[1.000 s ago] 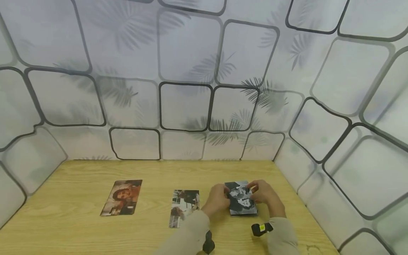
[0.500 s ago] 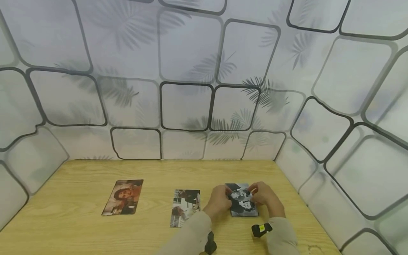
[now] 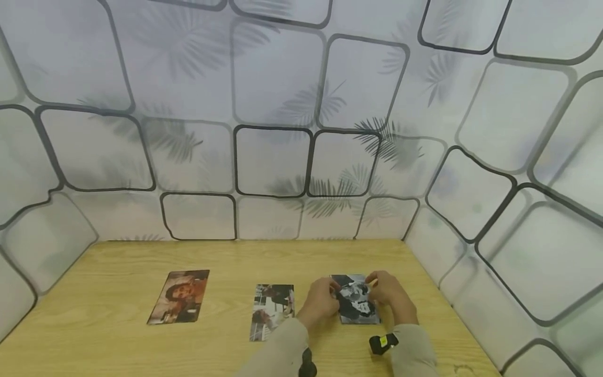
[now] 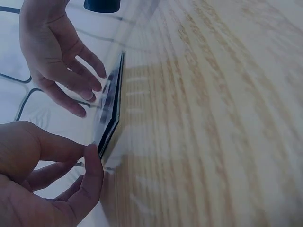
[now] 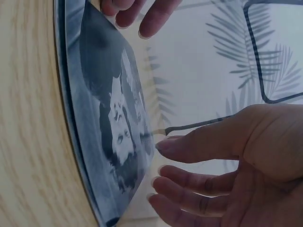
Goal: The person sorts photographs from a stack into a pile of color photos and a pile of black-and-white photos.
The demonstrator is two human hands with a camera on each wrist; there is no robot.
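At the right of the table lies a small stack of photos, its top one a black-and-white photo (image 3: 358, 311) of faces. My left hand (image 3: 320, 302) is at its left side. In the left wrist view, the thumb and fingertips of that hand (image 4: 61, 189) pinch a corner of the photo, and a dark gap shows between the layers there. Across from it, my right hand (image 3: 390, 292) hovers over the right edge. The right wrist view shows this hand (image 5: 213, 165) with fingers loosely bent and apart, the thumb tip close to the photo's far edge, nothing held.
A photo of people by a light background (image 3: 269, 313) lies left of my left hand, partly behind the forearm. Farther left is a warm-toned portrait photo (image 3: 181, 297). The wooden table (image 3: 108, 324) meets patterned cloth walls (image 3: 273, 157) at the back and sides.
Both hands stay at the black-and-white photo with hardly any movement. The head view has tipped slightly, so everything sits a little lower in it.
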